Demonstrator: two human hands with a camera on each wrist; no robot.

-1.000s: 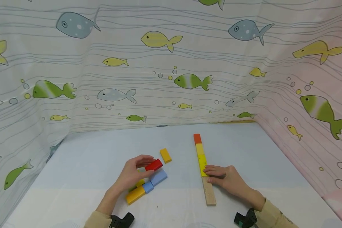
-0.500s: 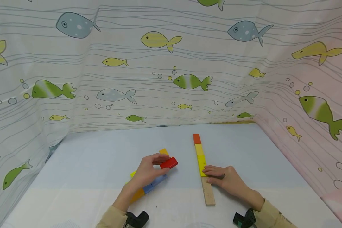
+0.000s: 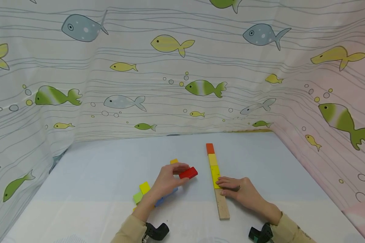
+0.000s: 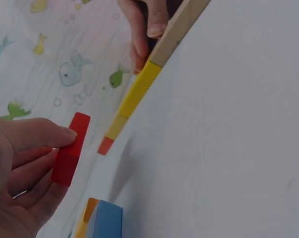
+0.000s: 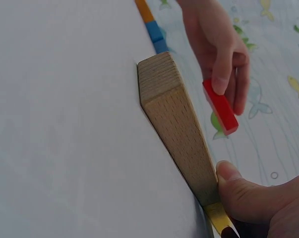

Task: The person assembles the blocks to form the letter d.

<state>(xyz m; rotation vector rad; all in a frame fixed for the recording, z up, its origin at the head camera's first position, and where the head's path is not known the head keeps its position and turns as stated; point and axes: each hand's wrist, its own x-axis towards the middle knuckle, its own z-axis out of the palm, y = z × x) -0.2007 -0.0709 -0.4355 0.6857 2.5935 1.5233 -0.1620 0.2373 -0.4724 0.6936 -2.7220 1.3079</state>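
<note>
My left hand (image 3: 169,179) pinches a red block (image 3: 188,173) between thumb and fingers, held up left of a straight row of blocks. The row runs from an orange-red block (image 3: 210,148) at the far end through a pale yellow one (image 3: 212,159) and a bright yellow one (image 3: 215,177) to a long plain wooden block (image 3: 222,204). My right hand (image 3: 244,190) rests against the row's right side, fingertips at the bright yellow block and thumb on the wooden block's edge, as the right wrist view also shows.
Left of the row lie loose blocks: a yellow one (image 3: 144,187), a green one (image 3: 138,197), blue ones (image 3: 171,192) partly hidden by my left arm, and an orange-yellow one (image 3: 174,161) behind the left hand. A fish-printed curtain (image 3: 158,81) borders the table (image 3: 103,162).
My left hand has carried the red block to the right, from above the loose blocks towards the row. The right hand and the row have stayed in place.
</note>
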